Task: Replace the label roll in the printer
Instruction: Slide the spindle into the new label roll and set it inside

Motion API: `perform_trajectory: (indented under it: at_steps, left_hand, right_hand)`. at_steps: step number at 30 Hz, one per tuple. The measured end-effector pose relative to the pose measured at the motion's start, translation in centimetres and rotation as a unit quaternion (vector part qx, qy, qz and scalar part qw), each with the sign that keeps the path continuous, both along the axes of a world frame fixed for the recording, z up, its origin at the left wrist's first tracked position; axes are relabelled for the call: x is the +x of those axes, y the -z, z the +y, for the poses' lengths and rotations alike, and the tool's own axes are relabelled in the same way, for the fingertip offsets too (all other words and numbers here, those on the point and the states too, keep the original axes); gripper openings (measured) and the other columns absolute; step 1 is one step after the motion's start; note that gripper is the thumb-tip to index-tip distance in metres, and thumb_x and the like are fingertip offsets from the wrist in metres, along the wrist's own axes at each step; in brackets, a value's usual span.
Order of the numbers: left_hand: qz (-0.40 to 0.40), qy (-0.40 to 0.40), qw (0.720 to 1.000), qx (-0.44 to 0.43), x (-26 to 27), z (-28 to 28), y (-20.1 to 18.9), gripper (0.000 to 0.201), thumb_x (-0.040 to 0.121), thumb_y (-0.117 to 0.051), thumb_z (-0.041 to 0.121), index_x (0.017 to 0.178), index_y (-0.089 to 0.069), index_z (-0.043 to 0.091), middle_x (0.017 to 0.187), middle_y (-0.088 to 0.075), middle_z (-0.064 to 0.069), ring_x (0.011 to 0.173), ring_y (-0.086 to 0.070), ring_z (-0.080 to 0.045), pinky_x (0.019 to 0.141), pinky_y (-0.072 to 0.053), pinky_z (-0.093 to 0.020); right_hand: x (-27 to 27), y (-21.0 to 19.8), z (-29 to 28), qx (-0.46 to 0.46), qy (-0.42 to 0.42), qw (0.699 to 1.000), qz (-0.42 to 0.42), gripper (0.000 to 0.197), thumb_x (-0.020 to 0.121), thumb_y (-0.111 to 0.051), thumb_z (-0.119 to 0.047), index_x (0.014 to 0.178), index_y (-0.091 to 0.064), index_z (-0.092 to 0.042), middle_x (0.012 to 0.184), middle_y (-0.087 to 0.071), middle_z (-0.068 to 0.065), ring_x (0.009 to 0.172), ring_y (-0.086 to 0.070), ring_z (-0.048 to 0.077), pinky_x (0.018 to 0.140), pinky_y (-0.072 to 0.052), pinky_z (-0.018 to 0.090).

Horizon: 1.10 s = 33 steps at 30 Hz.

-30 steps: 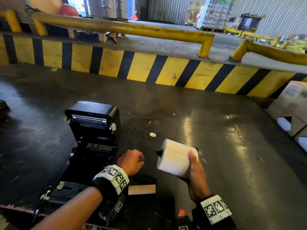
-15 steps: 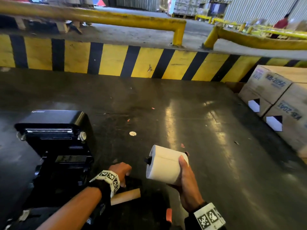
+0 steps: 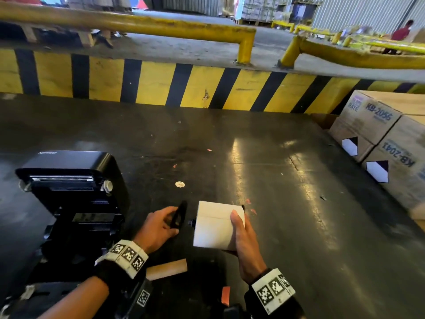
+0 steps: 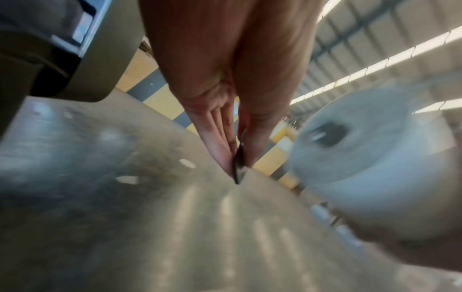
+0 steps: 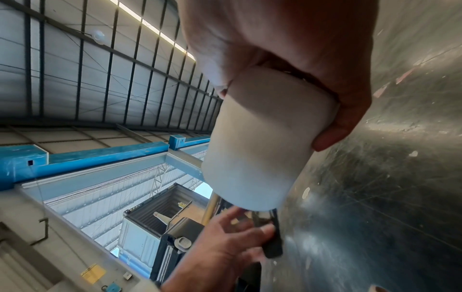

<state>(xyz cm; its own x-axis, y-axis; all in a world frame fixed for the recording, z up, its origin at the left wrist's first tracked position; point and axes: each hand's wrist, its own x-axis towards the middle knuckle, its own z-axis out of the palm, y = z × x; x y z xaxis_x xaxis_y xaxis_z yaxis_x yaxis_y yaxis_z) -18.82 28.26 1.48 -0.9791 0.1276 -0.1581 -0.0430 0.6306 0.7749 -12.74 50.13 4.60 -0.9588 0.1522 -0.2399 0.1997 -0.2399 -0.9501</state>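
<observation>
Right hand (image 3: 243, 240) wraps the white label roll (image 3: 216, 226), held above the counter (image 3: 276, 203) beside the open printer (image 3: 76, 192). Left hand (image 3: 158, 226) pinches a black end guide (image 3: 178, 216). Roll appears light, firm; grip its sides.

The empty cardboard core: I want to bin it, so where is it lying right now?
In the head view the cardboard core lies on the dark floor near the bottom, between the two wrists, just right of the open printer.
</observation>
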Motion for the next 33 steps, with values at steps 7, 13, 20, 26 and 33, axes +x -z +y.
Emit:
perform_trajectory:
  at_steps: [7, 13, 20, 26, 33]
  left_hand:
    - [0.08, -0.058, 0.986, 0.138, 6.1, -0.3, -3.2, 0.059, 0.076, -0.071, -0.003, 0.119, -0.055, 0.035, 0.103, -0.068, 0.011, 0.095, -0.067, -0.003, 0.086, -0.054, -0.021]
    - [0.114, -0.061, 0.987, 0.095, 10.0, -2.7, -4.1, 0.064, 0.08, -0.07, 0.007, 0.137, -0.045, 0.023, 0.129, -0.061, 0.003, 0.118, -0.056, -0.003, 0.104, -0.045, -0.028]
    - [0.131, -0.12, 0.979, 0.099, 13.1, -8.0, -4.1, 0.057, 0.083, -0.067, 0.005, 0.133, -0.048, 0.026, 0.123, -0.063, 0.008, 0.113, -0.058, 0.002, 0.1, -0.049, -0.03]
    - [0.111, -0.145, 0.967, 0.179, 13.6, -13.3, -4.0, 0.058, 0.082, -0.067, 0.002, 0.125, -0.049, 0.037, 0.112, -0.068, 0.014, 0.104, -0.064, -0.001, 0.086, -0.057, -0.029]
    - [0.089, -0.094, 0.97, 0.206, 12.6, -18.3, -5.3, 0.044, 0.089, -0.058, 0.006, 0.127, -0.053, 0.028, 0.111, -0.069, 0.019, 0.102, -0.063, 0.003, 0.087, -0.054, -0.02]
  right_hand:
    - [-0.5, 0.0, -2.4, -0.058, -0.057, 0.996, -0.02, 0.055, 0.078, -0.059, -0.048, 0.123, -0.056, -0.019, 0.116, -0.068, 0.015, 0.104, -0.066, 0.032, 0.091, -0.052, 0.056]
    - [0.4, -0.3, -5.3, -0.036, -0.137, 0.99, -0.008, 0.033, 0.093, -0.044, -0.045, 0.119, -0.052, -0.027, 0.107, -0.068, 0.003, 0.09, -0.067, 0.015, 0.052, -0.056, 0.021]
    - [2.1, -0.4, -11.0, -0.007, -0.175, 0.984, 0.013, 0.033, 0.094, -0.046, -0.042, 0.122, -0.055, -0.029, 0.116, -0.068, 0.0, 0.1, -0.067, 0.015, 0.079, -0.057, 0.036]
    - [3.0, -1.7, -16.3, -0.001, -0.197, 0.98, 0.029, 0.028, 0.095, -0.042, -0.04, 0.117, -0.055, -0.028, 0.108, -0.069, -0.002, 0.079, -0.069, 0.001, 0.066, -0.057, 0.029]
    - [3.3, -2.8, -22.1, 0.009, -0.145, 0.986, 0.078, 0.039, 0.088, -0.048, -0.038, 0.122, -0.054, -0.019, 0.113, -0.069, 0.008, 0.095, -0.07, 0.016, 0.077, -0.06, 0.032]
